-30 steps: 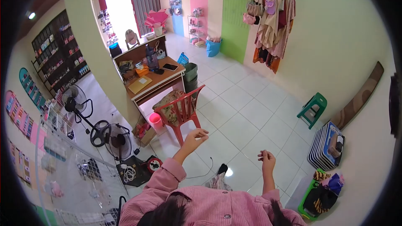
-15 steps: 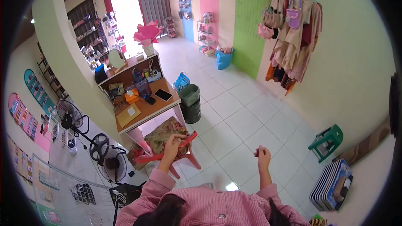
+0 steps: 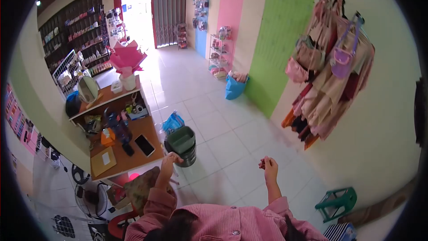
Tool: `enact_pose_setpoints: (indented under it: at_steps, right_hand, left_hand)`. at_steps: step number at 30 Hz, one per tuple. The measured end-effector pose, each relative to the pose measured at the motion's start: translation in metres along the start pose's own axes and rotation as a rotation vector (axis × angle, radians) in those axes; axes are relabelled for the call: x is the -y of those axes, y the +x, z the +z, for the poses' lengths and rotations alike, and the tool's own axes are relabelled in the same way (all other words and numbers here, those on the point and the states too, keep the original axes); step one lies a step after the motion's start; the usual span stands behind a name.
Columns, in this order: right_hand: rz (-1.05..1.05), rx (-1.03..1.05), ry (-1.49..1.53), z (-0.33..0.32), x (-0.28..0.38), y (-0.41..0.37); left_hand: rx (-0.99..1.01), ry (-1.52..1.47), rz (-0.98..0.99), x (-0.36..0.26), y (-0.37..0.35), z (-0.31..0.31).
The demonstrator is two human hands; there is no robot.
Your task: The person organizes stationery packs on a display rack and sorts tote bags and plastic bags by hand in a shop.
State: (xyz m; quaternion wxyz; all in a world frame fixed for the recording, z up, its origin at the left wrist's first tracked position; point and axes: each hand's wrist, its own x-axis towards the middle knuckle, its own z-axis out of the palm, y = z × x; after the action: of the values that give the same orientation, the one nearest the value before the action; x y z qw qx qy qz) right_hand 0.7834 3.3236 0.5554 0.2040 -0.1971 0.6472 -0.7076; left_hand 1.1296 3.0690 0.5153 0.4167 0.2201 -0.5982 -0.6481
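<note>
My left hand [image 3: 168,164] hovers beside the front right corner of the desk [image 3: 149,158], fingers loosely stretched and holding nothing that I can see. Below it stands a chair with a floral cushion [image 3: 141,192] and a red frame. Dark green bins [image 3: 183,142] are just beyond my fingertips. My right hand [image 3: 269,170] is raised over the tiled floor with its fingers curled in. No object shows in it, and dark red spots appear at its fingertips. A phone [image 3: 144,145] and a brown envelope [image 3: 103,161] lie on the desk.
Clothes and bags [image 3: 332,71] hang on the right wall. A green stool [image 3: 337,203] stands at the lower right. Beyond the bins is a blue bag [image 3: 235,87] near a small rack [image 3: 219,53]. A fan [image 3: 91,198] stands at the lower left. Farther off is a bright doorway [image 3: 136,13].
My left hand has come away from the red chair arm. The view has shifted forward, so the desk, bins and hanging clothes appear nearer. My right hand stays raised.
</note>
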Motion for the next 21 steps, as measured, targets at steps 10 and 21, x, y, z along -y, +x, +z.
enact_pose_setpoints:
  at_steps: [10,21]
  right_hand:
    - [0.035,-0.174,-0.114,-0.045,-0.044,0.259]
    - [0.037,0.113,0.049,0.123,-0.046,0.597]
  left_hand:
    - [-0.018,0.153,0.013,0.041,0.241,0.092]
    - [-0.57,0.311,-0.055,0.062,0.402,0.029]
